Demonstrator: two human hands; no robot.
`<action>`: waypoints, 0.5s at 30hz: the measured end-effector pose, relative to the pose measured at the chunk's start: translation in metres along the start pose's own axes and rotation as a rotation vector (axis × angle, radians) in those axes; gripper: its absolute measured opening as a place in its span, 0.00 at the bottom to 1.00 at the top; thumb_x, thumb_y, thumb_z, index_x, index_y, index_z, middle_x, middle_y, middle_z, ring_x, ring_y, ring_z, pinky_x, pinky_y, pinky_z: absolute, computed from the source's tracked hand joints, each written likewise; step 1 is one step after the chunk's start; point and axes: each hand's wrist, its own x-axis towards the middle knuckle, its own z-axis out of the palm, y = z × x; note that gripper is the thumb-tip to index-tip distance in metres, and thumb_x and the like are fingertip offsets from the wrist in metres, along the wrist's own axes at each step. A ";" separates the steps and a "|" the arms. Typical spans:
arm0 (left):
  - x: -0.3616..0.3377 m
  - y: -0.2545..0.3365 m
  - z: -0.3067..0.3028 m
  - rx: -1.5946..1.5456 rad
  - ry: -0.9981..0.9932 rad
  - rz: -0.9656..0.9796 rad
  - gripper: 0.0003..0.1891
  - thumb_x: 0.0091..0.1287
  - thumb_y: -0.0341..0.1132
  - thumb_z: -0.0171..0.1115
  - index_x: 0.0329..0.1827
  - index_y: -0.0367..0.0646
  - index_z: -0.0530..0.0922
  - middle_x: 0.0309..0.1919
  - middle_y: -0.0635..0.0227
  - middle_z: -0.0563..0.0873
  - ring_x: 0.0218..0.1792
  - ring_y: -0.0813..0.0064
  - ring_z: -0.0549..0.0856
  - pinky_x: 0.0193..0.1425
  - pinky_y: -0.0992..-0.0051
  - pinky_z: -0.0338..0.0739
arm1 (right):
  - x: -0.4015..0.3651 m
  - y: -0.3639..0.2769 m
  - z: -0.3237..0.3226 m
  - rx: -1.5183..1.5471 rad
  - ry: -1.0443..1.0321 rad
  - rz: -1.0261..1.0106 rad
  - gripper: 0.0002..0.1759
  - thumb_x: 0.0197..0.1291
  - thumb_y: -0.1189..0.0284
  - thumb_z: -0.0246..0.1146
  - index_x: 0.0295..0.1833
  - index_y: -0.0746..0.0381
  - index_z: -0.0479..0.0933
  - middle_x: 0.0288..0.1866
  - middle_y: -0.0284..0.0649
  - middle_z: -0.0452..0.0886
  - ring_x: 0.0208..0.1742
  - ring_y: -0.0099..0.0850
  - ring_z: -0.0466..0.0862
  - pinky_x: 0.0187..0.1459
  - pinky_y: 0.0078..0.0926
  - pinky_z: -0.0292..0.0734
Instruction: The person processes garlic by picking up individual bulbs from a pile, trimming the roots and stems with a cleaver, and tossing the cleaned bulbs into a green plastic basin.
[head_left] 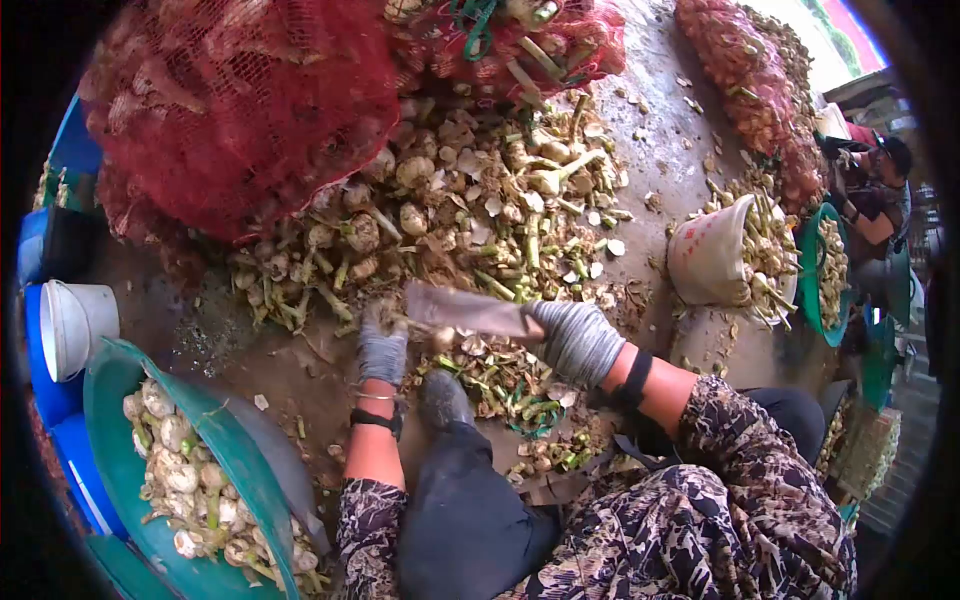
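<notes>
My right hand (577, 342), in a grey knitted glove, is closed round the handle of a broad-bladed knife (468, 311). The blade is slightly blurred and points left toward my left hand (383, 346), which is also gloved and closed. Between that hand and the blade shows a garlic bulb (443, 338) with its stem running back to my left fingers. Just beyond both hands lies a heap of garlic (415, 220) with stems, roots and loose skins. Cut stems and scraps (490, 375) cover the ground under the knife, beside my shoe (445, 400).
A green basin (110, 430) of trimmed garlic bulbs stands at lower left, near a white bucket (85, 325). Red mesh sacks (250, 110) rise behind the heap. On the right, a tipped pale bucket (710, 250) holds stems; another person (880, 195) sits beyond a green tub (812, 285).
</notes>
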 end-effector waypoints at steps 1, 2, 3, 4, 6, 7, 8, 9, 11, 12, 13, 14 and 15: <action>-0.007 -0.005 0.004 -0.006 -0.006 -0.002 0.26 0.66 0.27 0.63 0.67 0.37 0.67 0.58 0.61 0.79 0.58 0.71 0.76 0.63 0.73 0.73 | -0.006 0.008 0.001 0.063 0.029 0.066 0.16 0.57 0.63 0.67 0.48 0.57 0.77 0.33 0.51 0.82 0.36 0.53 0.83 0.37 0.44 0.78; -0.016 -0.003 0.004 -0.154 -0.014 -0.169 0.26 0.66 0.30 0.64 0.67 0.37 0.68 0.57 0.59 0.81 0.58 0.68 0.78 0.63 0.71 0.73 | -0.011 0.015 -0.002 0.029 0.029 0.131 0.16 0.57 0.63 0.67 0.48 0.57 0.77 0.34 0.52 0.82 0.36 0.52 0.83 0.38 0.44 0.78; -0.026 0.011 -0.001 -0.299 -0.019 -0.339 0.26 0.65 0.33 0.65 0.66 0.37 0.69 0.56 0.57 0.82 0.58 0.65 0.79 0.63 0.69 0.73 | -0.016 0.020 -0.003 -0.005 0.028 0.195 0.17 0.57 0.62 0.67 0.49 0.57 0.77 0.34 0.52 0.82 0.37 0.52 0.84 0.39 0.44 0.79; -0.032 0.029 -0.004 -0.396 -0.015 -0.419 0.26 0.64 0.32 0.65 0.65 0.39 0.72 0.54 0.52 0.83 0.58 0.55 0.80 0.64 0.63 0.73 | -0.019 0.025 0.000 0.046 0.052 0.173 0.17 0.57 0.61 0.67 0.49 0.57 0.77 0.33 0.53 0.82 0.36 0.52 0.84 0.39 0.45 0.78; -0.037 0.025 0.001 0.003 -0.043 -0.266 0.26 0.62 0.31 0.65 0.65 0.41 0.72 0.55 0.51 0.82 0.58 0.53 0.79 0.64 0.61 0.73 | -0.024 0.025 -0.003 -0.006 0.034 0.178 0.17 0.57 0.61 0.67 0.49 0.57 0.77 0.33 0.53 0.82 0.36 0.52 0.84 0.39 0.45 0.78; -0.038 0.024 0.005 0.397 -0.064 -0.103 0.27 0.61 0.30 0.65 0.65 0.42 0.73 0.57 0.50 0.81 0.58 0.50 0.79 0.64 0.59 0.73 | -0.026 0.025 -0.006 -0.059 0.017 0.179 0.17 0.57 0.61 0.67 0.49 0.57 0.77 0.32 0.53 0.82 0.36 0.52 0.84 0.39 0.45 0.78; -0.041 0.037 -0.001 0.413 -0.090 -0.011 0.28 0.59 0.33 0.64 0.66 0.46 0.73 0.61 0.53 0.79 0.64 0.53 0.76 0.70 0.56 0.66 | -0.027 0.020 -0.007 -0.036 0.026 0.172 0.17 0.57 0.60 0.67 0.49 0.56 0.77 0.31 0.53 0.81 0.35 0.53 0.83 0.38 0.46 0.78; -0.041 0.037 0.001 0.409 -0.094 -0.012 0.28 0.59 0.33 0.64 0.66 0.46 0.73 0.61 0.53 0.79 0.64 0.53 0.76 0.70 0.56 0.66 | -0.029 0.020 -0.005 -0.039 0.024 0.176 0.17 0.57 0.60 0.67 0.49 0.56 0.77 0.31 0.53 0.81 0.35 0.53 0.83 0.38 0.46 0.78; -0.036 0.035 0.006 0.810 -0.174 0.416 0.30 0.58 0.37 0.61 0.68 0.51 0.73 0.66 0.60 0.76 0.70 0.59 0.70 0.78 0.53 0.54 | -0.029 0.022 -0.003 -0.050 -0.063 0.207 0.17 0.59 0.59 0.67 0.49 0.55 0.77 0.30 0.52 0.81 0.35 0.53 0.83 0.37 0.46 0.78; -0.029 0.033 0.013 0.871 -0.294 0.392 0.32 0.57 0.38 0.59 0.69 0.54 0.72 0.67 0.64 0.76 0.73 0.61 0.67 0.80 0.51 0.44 | -0.029 0.020 -0.002 -0.025 -0.066 0.182 0.17 0.58 0.59 0.67 0.49 0.55 0.77 0.31 0.52 0.82 0.35 0.54 0.83 0.37 0.47 0.77; -0.025 0.030 0.017 0.870 -0.294 0.387 0.32 0.57 0.38 0.59 0.69 0.54 0.72 0.67 0.64 0.76 0.73 0.61 0.67 0.80 0.51 0.44 | -0.028 0.017 -0.001 -0.026 -0.069 0.180 0.17 0.58 0.59 0.67 0.49 0.55 0.77 0.31 0.52 0.82 0.35 0.54 0.83 0.37 0.47 0.77; -0.020 0.032 0.023 0.911 -0.383 0.349 0.30 0.56 0.38 0.60 0.67 0.53 0.74 0.66 0.64 0.76 0.72 0.61 0.67 0.80 0.51 0.44 | -0.026 0.013 0.000 -0.055 -0.109 0.181 0.17 0.58 0.59 0.67 0.49 0.55 0.77 0.31 0.52 0.82 0.35 0.54 0.83 0.37 0.47 0.77; -0.016 0.033 0.029 0.947 -0.474 0.311 0.29 0.56 0.38 0.60 0.66 0.53 0.75 0.66 0.64 0.77 0.72 0.61 0.67 0.80 0.51 0.44 | -0.026 0.011 0.001 -0.087 -0.148 0.183 0.17 0.58 0.59 0.68 0.49 0.55 0.77 0.31 0.52 0.82 0.35 0.54 0.83 0.37 0.47 0.77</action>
